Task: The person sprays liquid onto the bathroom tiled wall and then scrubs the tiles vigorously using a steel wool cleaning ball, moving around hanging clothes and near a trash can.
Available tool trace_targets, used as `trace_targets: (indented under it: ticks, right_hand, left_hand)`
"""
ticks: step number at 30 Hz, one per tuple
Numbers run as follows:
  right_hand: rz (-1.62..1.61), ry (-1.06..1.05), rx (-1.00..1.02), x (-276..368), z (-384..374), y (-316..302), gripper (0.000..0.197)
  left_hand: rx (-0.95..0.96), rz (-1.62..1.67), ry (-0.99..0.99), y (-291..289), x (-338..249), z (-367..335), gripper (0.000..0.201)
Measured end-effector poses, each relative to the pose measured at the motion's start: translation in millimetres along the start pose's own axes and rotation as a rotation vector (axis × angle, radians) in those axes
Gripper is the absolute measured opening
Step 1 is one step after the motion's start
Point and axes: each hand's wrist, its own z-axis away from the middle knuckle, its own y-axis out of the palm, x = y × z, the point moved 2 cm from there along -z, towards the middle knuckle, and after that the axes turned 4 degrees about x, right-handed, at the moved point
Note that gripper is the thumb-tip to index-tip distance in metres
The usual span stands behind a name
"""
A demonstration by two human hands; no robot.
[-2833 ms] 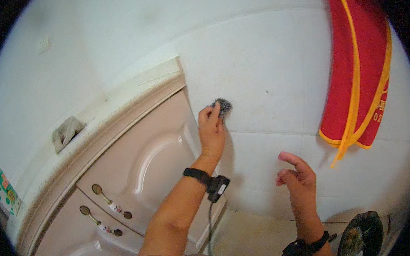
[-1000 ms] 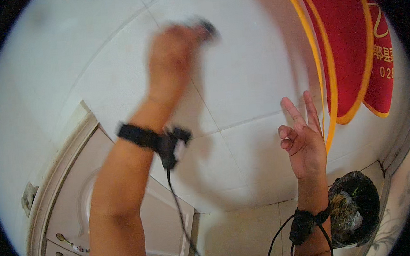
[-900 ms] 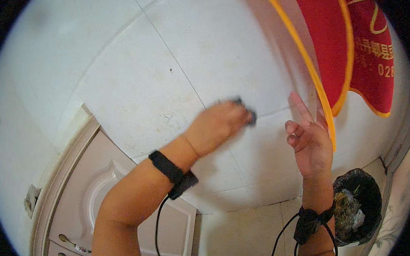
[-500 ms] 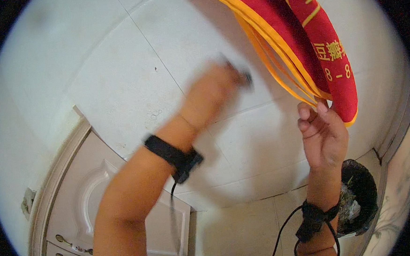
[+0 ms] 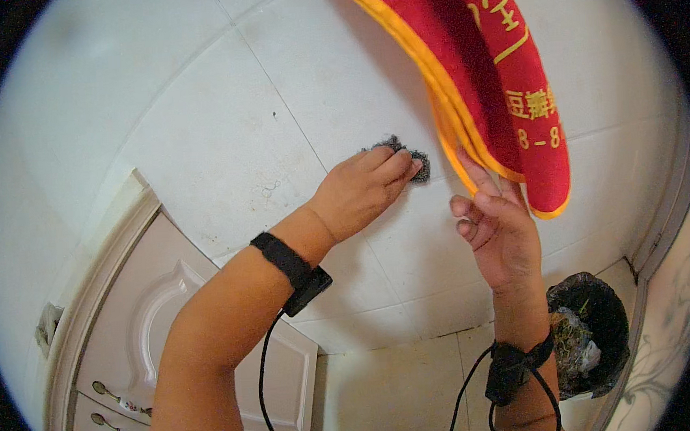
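My left hand is closed around a dark steel wool scrubber, pressed against the white tiled wall. Part of the scrubber sticks out past the fingertips. To its right, my right hand grips the lower edge of a red cloth with yellow trim and yellow lettering. Held away from the wall, this cloth hangs in folds from the top of the view. Its upper part lies outside the picture.
A pale cabinet with panelled doors and ornate handles stands at lower left. Below right, a black-lined bin holds rubbish on the tiled floor. Black straps with cables circle both my wrists. Small stains mark the tiles.
My left hand, blurred half a second ago, has moved down and slightly right along the tiles with the scrubber. My right hand and the red cloth's lower end have shifted left.
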Motion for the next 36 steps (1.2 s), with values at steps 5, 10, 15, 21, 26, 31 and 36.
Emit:
trace_targets:
  ticks: [5,10,15,21,26,31,36]
  right_hand:
    - [0.175,-0.077,-0.093,-7,0,17,0.052]
    - [0.143,-0.153,-0.143,-2,1,-5,0.051]
    - [0.192,-0.228,-0.298,-26,-2,-3,0.05]
    - [0.386,0.412,-0.168,-79,-4,8,0.05]
    - [0.934,0.257,-0.105,-97,-7,10,0.05]
    - [1.543,-0.368,0.01,-82,7,-4,0.055]
    - [1.675,-0.548,-0.031,-53,16,-13,0.057]
  left_hand:
    - [-0.288,-0.161,-0.319,-57,63,33,0.037]
    - [-0.248,-0.148,-0.305,-48,56,40,0.029]
    - [0.06,-0.046,-0.297,-24,35,73,0.041]
    - [-0.469,-0.464,-0.328,-84,100,68,0.049]
    - [-0.214,-0.197,-0.249,13,31,121,0.034]
    - [-0.077,-0.01,-0.246,1,6,107,0.025]
    - [-0.637,-0.556,-0.266,-58,42,38,0.029]
